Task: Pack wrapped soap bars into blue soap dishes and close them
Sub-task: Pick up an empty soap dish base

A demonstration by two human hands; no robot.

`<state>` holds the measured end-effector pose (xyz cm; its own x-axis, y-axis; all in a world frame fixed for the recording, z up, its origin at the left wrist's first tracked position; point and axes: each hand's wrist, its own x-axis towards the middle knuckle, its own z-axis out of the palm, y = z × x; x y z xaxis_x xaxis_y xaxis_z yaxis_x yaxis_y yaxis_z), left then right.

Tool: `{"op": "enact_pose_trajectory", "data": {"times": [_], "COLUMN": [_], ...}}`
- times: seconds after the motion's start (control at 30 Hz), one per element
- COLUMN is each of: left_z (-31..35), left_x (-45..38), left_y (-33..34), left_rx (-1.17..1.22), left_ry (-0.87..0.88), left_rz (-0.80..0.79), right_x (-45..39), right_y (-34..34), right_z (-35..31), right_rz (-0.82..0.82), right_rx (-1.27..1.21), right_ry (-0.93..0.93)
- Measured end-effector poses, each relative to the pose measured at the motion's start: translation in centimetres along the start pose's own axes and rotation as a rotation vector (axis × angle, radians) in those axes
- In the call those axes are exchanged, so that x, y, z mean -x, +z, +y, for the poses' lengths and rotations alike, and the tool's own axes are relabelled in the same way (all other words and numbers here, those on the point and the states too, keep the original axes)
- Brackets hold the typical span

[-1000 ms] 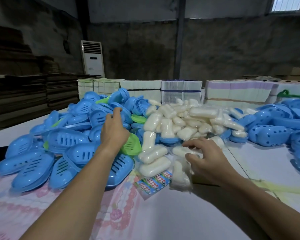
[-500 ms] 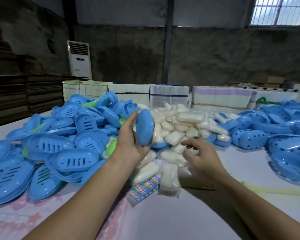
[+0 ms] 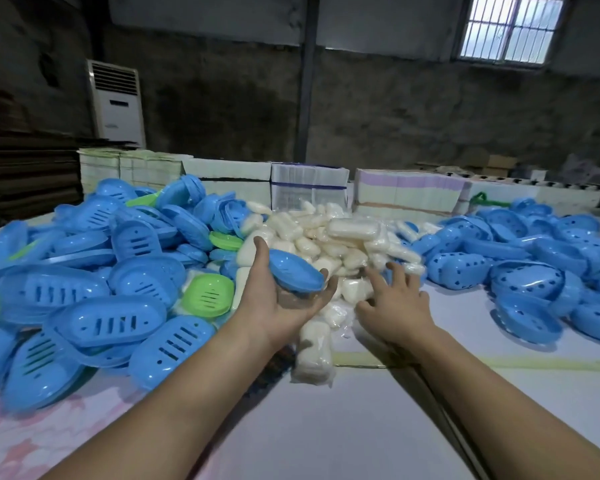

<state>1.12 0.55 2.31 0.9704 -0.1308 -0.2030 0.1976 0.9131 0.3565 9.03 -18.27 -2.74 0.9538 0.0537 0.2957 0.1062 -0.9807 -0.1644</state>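
My left hand [image 3: 278, 299] holds a blue soap dish [image 3: 293, 271] palm-up above the table, thumb and fingers curled round its ends. My right hand [image 3: 392, 299] lies palm-down with spread fingers on the near edge of the pile of wrapped white soap bars [image 3: 340, 244]. One wrapped bar [image 3: 314, 351] lies closest to me, just below both hands. A big heap of blue soap dishes [image 3: 94, 282] fills the left of the table.
Another heap of blue dish parts with small holes [image 3: 520, 265] lies at the right. Some green dishes [image 3: 207, 296] sit in the left heap. Stacks of flat cartons [image 3: 406, 195] line the table's far edge. An air conditioner [image 3: 116, 102] stands by the back wall.
My left hand lifted a blue dish out of the left heap and carried it right, over the soap. My right hand let go of the bar it held and spread flat.
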Motion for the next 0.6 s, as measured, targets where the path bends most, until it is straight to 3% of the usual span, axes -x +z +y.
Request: {"op": "enact_pose_trajectory", "data": {"times": [0.27,0.6], "left_z": [0.0,-0.2], "left_x": [-0.1,-0.3], "left_y": [0.0,-0.6], "left_rx": [-0.079,-0.244], "left_ry": [-0.013,-0.003], "left_rz": [-0.052,-0.084], "right_x": [-0.9,-1.2], "right_y": [0.0,-0.6], "right_z": [0.5,0.3], "right_rz": [0.046,-0.127], "right_rx": [0.113,0.190], "right_ry": [-0.009,0.029]}}
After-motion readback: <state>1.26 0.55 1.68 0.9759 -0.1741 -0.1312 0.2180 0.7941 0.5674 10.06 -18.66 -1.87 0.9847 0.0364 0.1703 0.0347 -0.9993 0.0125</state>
